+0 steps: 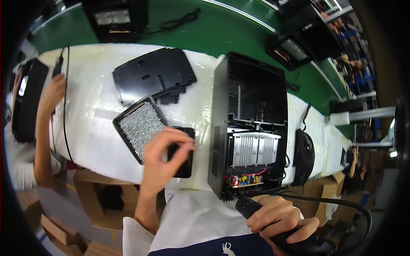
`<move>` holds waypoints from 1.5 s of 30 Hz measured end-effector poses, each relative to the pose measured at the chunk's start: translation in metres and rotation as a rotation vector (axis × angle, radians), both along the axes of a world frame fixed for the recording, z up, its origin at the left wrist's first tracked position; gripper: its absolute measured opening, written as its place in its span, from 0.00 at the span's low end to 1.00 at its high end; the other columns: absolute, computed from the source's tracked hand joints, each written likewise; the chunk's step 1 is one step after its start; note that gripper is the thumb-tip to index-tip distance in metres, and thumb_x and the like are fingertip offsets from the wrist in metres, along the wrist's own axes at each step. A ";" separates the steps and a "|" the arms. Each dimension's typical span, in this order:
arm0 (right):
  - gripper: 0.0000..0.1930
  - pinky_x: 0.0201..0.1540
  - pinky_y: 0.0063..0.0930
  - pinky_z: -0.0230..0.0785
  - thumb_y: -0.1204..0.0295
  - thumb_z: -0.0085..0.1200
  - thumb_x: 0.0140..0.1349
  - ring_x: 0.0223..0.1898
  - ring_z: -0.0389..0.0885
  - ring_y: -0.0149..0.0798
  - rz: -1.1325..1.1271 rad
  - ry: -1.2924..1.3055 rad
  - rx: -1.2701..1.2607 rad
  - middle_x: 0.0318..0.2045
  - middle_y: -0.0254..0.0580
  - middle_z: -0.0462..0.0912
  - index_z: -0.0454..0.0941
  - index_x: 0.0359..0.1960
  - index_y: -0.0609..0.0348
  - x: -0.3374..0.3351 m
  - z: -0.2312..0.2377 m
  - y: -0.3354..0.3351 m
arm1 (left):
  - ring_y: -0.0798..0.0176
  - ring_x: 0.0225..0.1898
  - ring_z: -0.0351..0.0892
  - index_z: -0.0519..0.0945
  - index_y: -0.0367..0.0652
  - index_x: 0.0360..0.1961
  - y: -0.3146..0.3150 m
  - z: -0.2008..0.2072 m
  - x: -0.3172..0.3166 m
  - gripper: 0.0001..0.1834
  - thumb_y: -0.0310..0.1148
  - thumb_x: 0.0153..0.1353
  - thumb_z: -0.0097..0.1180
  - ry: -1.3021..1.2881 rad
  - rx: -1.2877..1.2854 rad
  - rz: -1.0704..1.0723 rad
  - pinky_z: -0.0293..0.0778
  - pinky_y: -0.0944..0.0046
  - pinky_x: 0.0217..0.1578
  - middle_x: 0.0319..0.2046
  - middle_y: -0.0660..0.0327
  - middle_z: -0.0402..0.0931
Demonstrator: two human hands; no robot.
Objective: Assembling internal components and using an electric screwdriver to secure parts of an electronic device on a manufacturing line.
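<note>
My right hand (279,217) is wrapped round a black corded electric screwdriver (247,208). Its tip end is close to the near left corner of an open black housing (218,160); whether it touches cannot be told. Inside the housing sit a ribbed silver metal unit (255,150) and a small circuit board (247,181) with red wires. My left hand (158,164) is raised over a black-rimmed tray (121,126) full of small silver screws (142,125), thumb and forefinger pinched. What they hold, if anything, is too small to see. Under that hand lies a flat black rectangular object (185,168).
A black plastic panel (153,72) lies on the white padded table (94,123) behind the tray. At the left, another person's hand (53,91) holds a dark tool beside a black unit (30,100). More black units (292,53) stand on the green surface beyond. Cardboard boxes (96,213) are below.
</note>
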State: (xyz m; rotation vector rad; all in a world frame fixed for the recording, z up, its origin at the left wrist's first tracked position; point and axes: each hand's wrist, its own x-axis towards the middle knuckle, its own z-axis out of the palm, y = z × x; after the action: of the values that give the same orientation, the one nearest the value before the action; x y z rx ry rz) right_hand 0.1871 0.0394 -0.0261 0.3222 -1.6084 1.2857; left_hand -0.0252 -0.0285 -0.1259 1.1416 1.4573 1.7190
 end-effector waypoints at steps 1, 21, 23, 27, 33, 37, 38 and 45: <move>0.23 0.14 0.34 0.77 0.67 0.64 0.57 0.12 0.77 0.42 0.004 -0.012 -0.014 0.17 0.46 0.75 0.57 0.40 0.60 -0.004 -0.001 0.001 | 0.62 0.35 0.78 0.78 0.31 0.36 0.003 -0.002 0.009 0.06 0.13 0.58 0.55 -0.078 0.007 -0.062 0.75 0.67 0.40 0.35 0.54 0.76; 0.23 0.12 0.31 0.75 0.57 0.58 0.64 0.10 0.75 0.38 0.289 -0.058 -0.134 0.16 0.44 0.73 0.58 0.38 0.60 -0.016 0.003 0.022 | 0.63 0.36 0.81 0.80 0.31 0.39 0.021 -0.009 0.060 0.04 0.20 0.64 0.55 -0.560 0.074 -0.452 0.78 0.67 0.39 0.38 0.55 0.76; 0.22 0.13 0.32 0.75 0.59 0.58 0.64 0.11 0.75 0.39 0.387 -0.103 -0.096 0.17 0.44 0.75 0.58 0.39 0.59 -0.004 0.013 0.033 | 0.63 0.35 0.82 0.80 0.30 0.39 0.022 -0.005 0.060 0.05 0.18 0.62 0.56 -0.640 0.060 -0.379 0.79 0.67 0.39 0.38 0.55 0.77; 0.21 0.08 0.17 0.69 0.71 0.61 0.59 0.13 0.71 0.25 -0.158 0.377 -0.237 0.20 0.34 0.68 0.57 0.41 0.58 0.052 0.043 0.029 | 0.63 0.29 0.80 0.77 0.31 0.36 0.029 0.010 0.065 0.02 0.19 0.63 0.55 -0.695 0.044 -0.310 0.77 0.67 0.34 0.32 0.54 0.77; 0.24 0.12 0.14 0.75 0.86 0.62 0.44 0.12 0.71 0.27 -0.028 0.835 0.020 0.20 0.35 0.70 0.59 0.36 0.58 0.125 0.093 0.036 | 0.63 0.26 0.78 0.70 0.33 0.37 0.041 0.027 0.091 0.09 0.29 0.68 0.54 -0.868 0.125 -0.521 0.76 0.67 0.29 0.29 0.52 0.77; 0.25 0.11 0.14 0.75 0.85 0.62 0.43 0.09 0.71 0.26 -0.154 0.940 0.130 0.19 0.36 0.70 0.60 0.40 0.62 0.126 0.095 0.038 | 0.60 0.26 0.78 0.67 0.36 0.37 0.051 0.048 0.115 0.12 0.34 0.69 0.52 -0.921 0.142 -0.588 0.77 0.64 0.28 0.29 0.49 0.76; 0.25 0.11 0.14 0.74 0.85 0.62 0.42 0.09 0.70 0.26 -0.146 0.946 0.172 0.19 0.36 0.70 0.60 0.40 0.62 0.141 0.093 0.038 | 0.59 0.26 0.79 0.67 0.36 0.37 0.055 0.052 0.118 0.12 0.34 0.70 0.51 -0.933 0.143 -0.613 0.78 0.63 0.28 0.30 0.48 0.76; 0.25 0.11 0.14 0.73 0.85 0.62 0.41 0.08 0.70 0.25 -0.165 0.987 0.158 0.19 0.36 0.70 0.61 0.39 0.62 0.150 0.090 0.052 | 0.54 0.32 0.82 0.67 0.37 0.36 0.068 0.056 0.130 0.10 0.32 0.69 0.51 -1.020 0.136 -0.656 0.82 0.59 0.34 0.33 0.44 0.78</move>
State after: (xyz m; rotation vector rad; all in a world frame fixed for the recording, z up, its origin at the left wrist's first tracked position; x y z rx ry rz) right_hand 0.3369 0.0914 0.0641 0.7627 -0.8515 0.6726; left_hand 0.1050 0.0395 -0.0699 0.5182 0.2949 1.5232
